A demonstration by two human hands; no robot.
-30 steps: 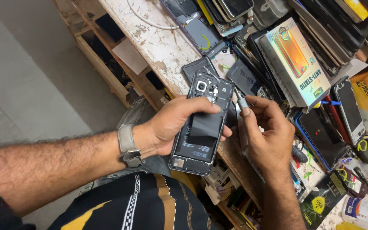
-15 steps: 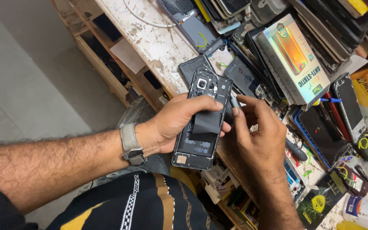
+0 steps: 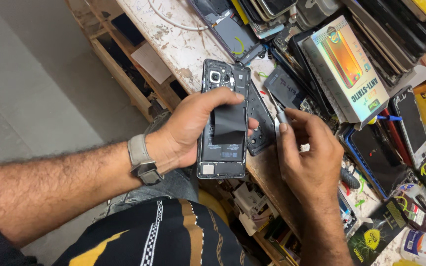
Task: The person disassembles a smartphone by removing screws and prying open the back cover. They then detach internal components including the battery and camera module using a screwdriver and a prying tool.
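My left hand (image 3: 193, 125) grips an opened black smartphone (image 3: 223, 148) with its back cover off, so the camera module and a dark battery with a loose black flap show. The thumb lies across the phone's upper half. A grey watch strap sits on that wrist. My right hand (image 3: 309, 155) is just right of the phone and pinches a slim silver screwdriver (image 3: 277, 111), its tip pointing up and away from the phone. A dark back cover (image 3: 260, 133) lies on the bench edge between the two hands.
The worn white workbench (image 3: 173, 44) is crowded with several phones, screens and parts. A boxed phone accessory (image 3: 348, 69) lies right of centre, a black phone (image 3: 410, 125) beyond it. Wooden shelves (image 3: 119, 64) sit under the bench; grey floor lies to the left.
My right hand has drawn away to the right of the phone with the screwdriver; before, its tip was at the phone's upper right edge. My left hand keeps holding the phone.
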